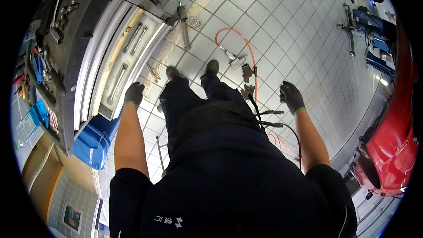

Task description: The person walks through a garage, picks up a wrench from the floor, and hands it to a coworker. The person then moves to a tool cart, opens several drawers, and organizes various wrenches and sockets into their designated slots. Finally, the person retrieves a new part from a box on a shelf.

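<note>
The gloved left hand (135, 93), fingers curled, is near the open drawer (126, 58) at left, where wrenches (116, 84) lie; I cannot tell if it holds something. The right hand (291, 97), fingers loosely apart, is over the tiled floor (282, 57) at right.

Drawers (118, 58) crowd left hand (134, 93); right hand (291, 97) has room.

Red car (387, 163) & white car (388, 2) cut off, R rim.
L hand (135, 93) overlaps drawer (150, 39) edge; contact unclear, fingertips hidden.
</note>
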